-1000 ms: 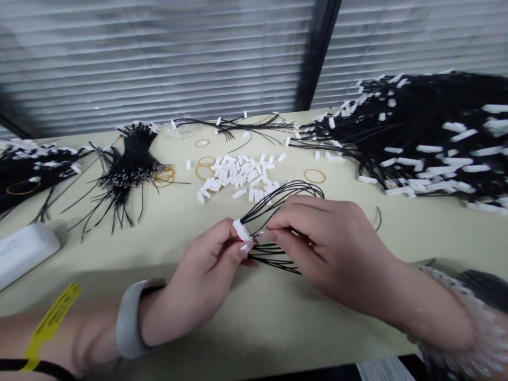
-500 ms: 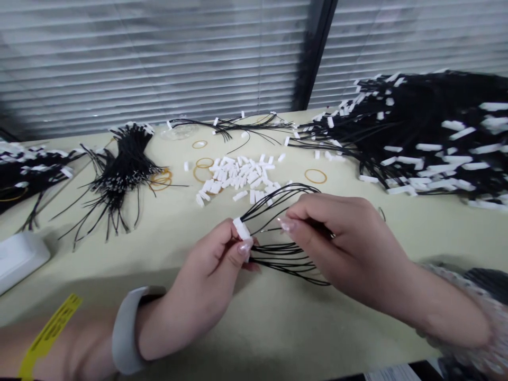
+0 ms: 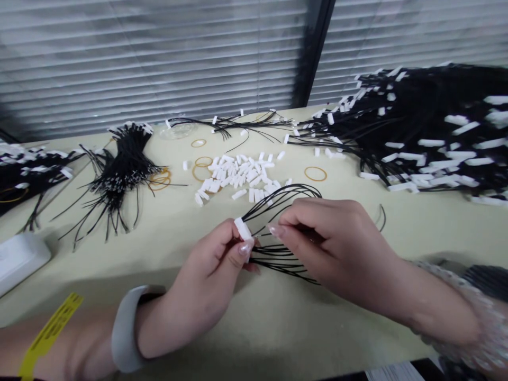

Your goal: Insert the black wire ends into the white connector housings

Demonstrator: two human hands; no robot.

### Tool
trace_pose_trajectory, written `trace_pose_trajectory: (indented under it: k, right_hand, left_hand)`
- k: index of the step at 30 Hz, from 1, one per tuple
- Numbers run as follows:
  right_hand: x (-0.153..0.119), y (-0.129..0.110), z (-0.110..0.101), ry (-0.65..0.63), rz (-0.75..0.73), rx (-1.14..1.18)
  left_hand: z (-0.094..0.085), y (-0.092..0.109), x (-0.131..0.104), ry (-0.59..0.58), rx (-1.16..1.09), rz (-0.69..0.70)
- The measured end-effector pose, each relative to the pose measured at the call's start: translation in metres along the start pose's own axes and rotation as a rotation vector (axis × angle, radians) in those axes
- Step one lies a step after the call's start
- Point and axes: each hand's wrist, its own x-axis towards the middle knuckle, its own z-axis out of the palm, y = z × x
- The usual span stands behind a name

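Observation:
Between the thumb and fingers of my left hand [image 3: 212,270] is a white connector housing [image 3: 243,228], tilted, its lower part covered by the thumb. Thin black wires [image 3: 278,253] run out of its right side in an upper and a lower group. My right hand [image 3: 337,248] pinches a single black wire [image 3: 265,234], whose bare metal end points at the housing's side, close to it. Whether that end touches the housing I cannot tell. The other ends of the wires are hidden behind my right hand.
Loose small white connectors [image 3: 238,174] lie piled beyond my hands, with rubber bands [image 3: 315,173] around them. A tied bundle of black wires [image 3: 123,164] is at left, a large heap of wired connectors [image 3: 428,132] at right. A white box-shaped object [image 3: 24,259] sits at the left edge.
My right hand has moved a little left, bringing the wire end closer to the connector housing. My left hand keeps its hold, almost unmoved.

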Motion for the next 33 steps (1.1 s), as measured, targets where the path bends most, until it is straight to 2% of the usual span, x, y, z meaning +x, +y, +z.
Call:
trace_pose_trajectory:
  k: [13,20,26,33]
  right_hand:
    - [-0.0004,0.0023,0.0009,0.003,-0.038,0.015]
    - [0.0016,0.0018,0.0012,-0.003,-0.048,-0.017]
    - [0.0011,0.0020,0.0013,-0.012,-0.044,-0.052]
    - [0.0006,0.0019,-0.0015,-0.051,-0.072,-0.084]
  left_hand:
    - [-0.0008,-0.0008,-0.0005,-0.016,0.048,-0.028]
    - [-0.0026,-0.0028,-0.0021,-0.011,0.157,-0.037]
    - [-0.0015,-0.0012,-0.0046,-0.003,0.134,-0.003]
    - [-0.0007,0.0014,-0.0041,-0.013,0.123,-0.027]
